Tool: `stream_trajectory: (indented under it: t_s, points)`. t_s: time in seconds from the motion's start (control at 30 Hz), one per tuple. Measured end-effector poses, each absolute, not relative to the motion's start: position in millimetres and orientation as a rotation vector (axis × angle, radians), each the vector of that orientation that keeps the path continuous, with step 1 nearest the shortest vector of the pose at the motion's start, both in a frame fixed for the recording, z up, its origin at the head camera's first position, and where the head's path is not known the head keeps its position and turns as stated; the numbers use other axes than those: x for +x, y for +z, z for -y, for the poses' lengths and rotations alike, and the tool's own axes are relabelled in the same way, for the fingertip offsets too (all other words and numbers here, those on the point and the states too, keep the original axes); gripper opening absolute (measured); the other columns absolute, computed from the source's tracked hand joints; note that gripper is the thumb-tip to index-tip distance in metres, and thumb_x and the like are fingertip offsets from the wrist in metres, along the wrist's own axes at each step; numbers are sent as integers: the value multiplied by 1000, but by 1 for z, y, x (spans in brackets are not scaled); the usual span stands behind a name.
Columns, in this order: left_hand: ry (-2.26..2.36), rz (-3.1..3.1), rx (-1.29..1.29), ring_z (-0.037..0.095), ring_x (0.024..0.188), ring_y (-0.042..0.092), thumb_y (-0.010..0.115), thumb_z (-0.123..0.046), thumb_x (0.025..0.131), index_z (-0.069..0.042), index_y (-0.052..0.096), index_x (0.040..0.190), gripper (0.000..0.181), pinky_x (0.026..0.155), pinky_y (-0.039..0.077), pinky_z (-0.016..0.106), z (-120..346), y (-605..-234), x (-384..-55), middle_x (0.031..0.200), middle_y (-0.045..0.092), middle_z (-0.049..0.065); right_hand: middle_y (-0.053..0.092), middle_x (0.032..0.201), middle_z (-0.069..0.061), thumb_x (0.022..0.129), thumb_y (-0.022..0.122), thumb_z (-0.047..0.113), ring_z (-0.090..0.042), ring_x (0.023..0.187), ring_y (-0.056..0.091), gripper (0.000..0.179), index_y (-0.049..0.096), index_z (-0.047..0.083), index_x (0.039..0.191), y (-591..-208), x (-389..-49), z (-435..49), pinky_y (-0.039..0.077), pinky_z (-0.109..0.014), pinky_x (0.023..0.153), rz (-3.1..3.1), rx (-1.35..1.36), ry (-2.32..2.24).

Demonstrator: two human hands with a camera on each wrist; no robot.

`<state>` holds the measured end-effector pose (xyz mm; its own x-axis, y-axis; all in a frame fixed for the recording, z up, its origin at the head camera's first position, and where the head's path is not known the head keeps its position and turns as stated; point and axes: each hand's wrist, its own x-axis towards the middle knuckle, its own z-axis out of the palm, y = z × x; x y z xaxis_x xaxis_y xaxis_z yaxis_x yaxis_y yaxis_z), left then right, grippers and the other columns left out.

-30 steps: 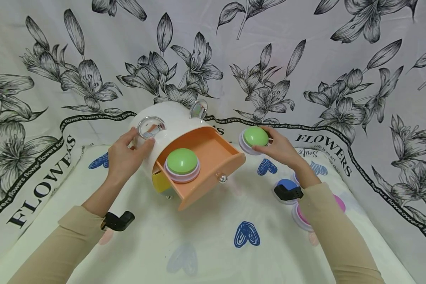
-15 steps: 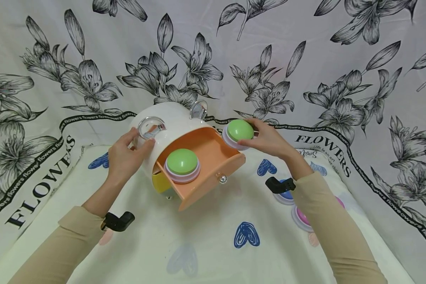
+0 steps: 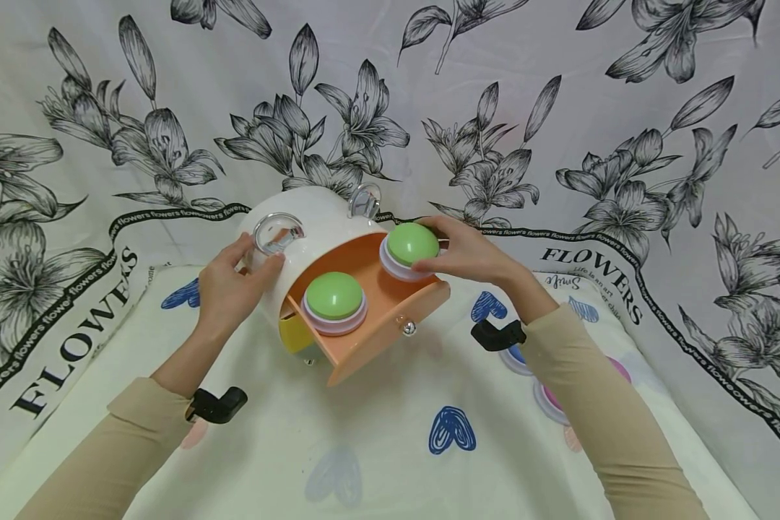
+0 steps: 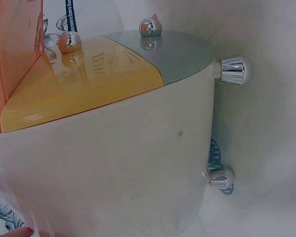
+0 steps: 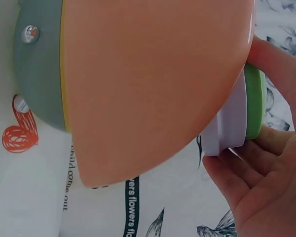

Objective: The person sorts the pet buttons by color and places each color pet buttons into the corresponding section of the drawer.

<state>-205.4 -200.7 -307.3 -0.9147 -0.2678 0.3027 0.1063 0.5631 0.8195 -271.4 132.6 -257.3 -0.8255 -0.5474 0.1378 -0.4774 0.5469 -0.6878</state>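
Observation:
My right hand (image 3: 464, 249) grips a round button with a green dome (image 3: 412, 244) and a pale lilac base, over the right end of the pulled-out orange drawer (image 3: 390, 300). A second green-domed button (image 3: 334, 296) sits at the drawer's left end. The drawer belongs to a rounded white cabinet (image 3: 312, 209) with clear ear-like loops on top. Fingers and thumb of my left hand (image 3: 237, 278) hold the cabinet at its left loop (image 3: 278, 232). In the right wrist view, the orange drawer front (image 5: 153, 89) partly hides the held button (image 5: 232, 116).
Below the orange drawer are a yellow drawer (image 4: 84, 84) and a grey-green drawer (image 4: 182, 54) with silver knobs. Blue (image 3: 515, 359) and pink (image 3: 552, 401) buttons lie at right, partly behind the right sleeve. Flower-printed cloth (image 3: 468, 43) hangs behind.
My right hand has carried the green button leftward, from beside the cabinet to over the orange drawer. My left hand, the cabinet and the other green button stay in place.

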Motion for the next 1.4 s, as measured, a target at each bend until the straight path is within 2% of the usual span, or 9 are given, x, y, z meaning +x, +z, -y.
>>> stream_trajectory:
  t_s: [0.27, 0.77, 1.03, 1.4]
  points:
    - [-1307, 2394, 115, 27, 132, 35, 61, -44, 84, -7, 45, 136, 66, 99, 41, 47, 201, -307, -206, 145, 36, 7, 54, 122, 4, 73, 74, 41, -13, 113, 49, 71, 45, 20, 134, -257, -271, -123, 44, -37, 95, -2699, -892, -1039]
    - [-1310, 2394, 109, 27, 133, 34, 61, -45, 84, -8, 46, 136, 66, 98, 41, 48, 200, -308, -206, 146, 35, 8, 56, 123, 0, 73, 74, 34, -13, 111, 51, 70, 46, 14, 134, -261, -276, -107, 46, -30, 94, -2709, -1023, -878]
    - [-1308, 2390, 107, 27, 132, 35, 61, -45, 84, -8, 46, 136, 66, 99, 41, 48, 201, -307, -206, 145, 36, 7, 56, 121, 3, 74, 73, 36, -12, 106, 53, 62, 49, 19, 129, -262, -276, -101, 46, -27, 91, -2686, -1018, -788]
    - [-1310, 2387, 117, 26, 133, 35, 61, -45, 83, -8, 46, 136, 66, 99, 40, 47, 201, -307, -207, 145, 36, 6, 54, 123, -2, 77, 73, 29, -17, 108, 52, 66, 44, 16, 134, -258, -275, -95, 45, -30, 94, -2630, -1026, -693]
